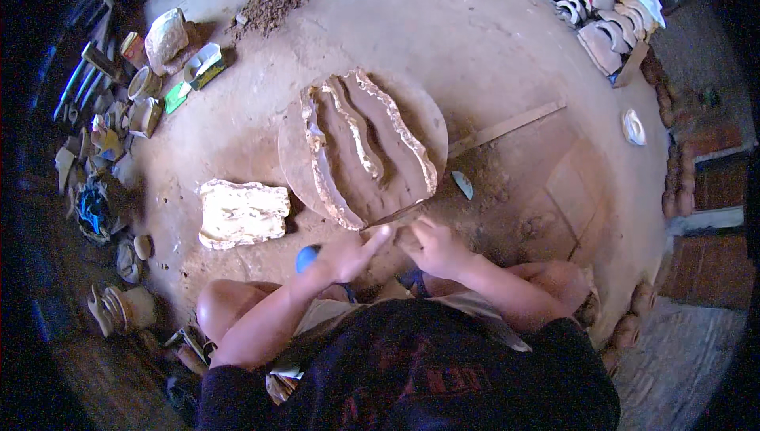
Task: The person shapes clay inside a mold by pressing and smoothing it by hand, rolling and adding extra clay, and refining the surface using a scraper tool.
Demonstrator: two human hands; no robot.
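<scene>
A plaster mould (412, 134) with pale ragged rims and brown clay-lined channels lies on a round board (297, 162) in front of me. My left hand (352, 255) is just off the mould's near end, its thumb stretched toward the right and its fingers curled below. Close beside it, my right hand (438, 249) is closed, knuckles up. A small brownish patch shows between the two hands; what they hold there is too blurred to make out. A thin dark strip runs along the mould's near edge, just above my hands.
A white plaster block (244, 213) lies to the left. A wooden plank (511, 126) and a pale blade-like piece (462, 185) are to the right. Tubs and a large stone (166, 41) stand far left, near a heap of soil (269, 10). Curved pieces (609, 31) are stacked far right.
</scene>
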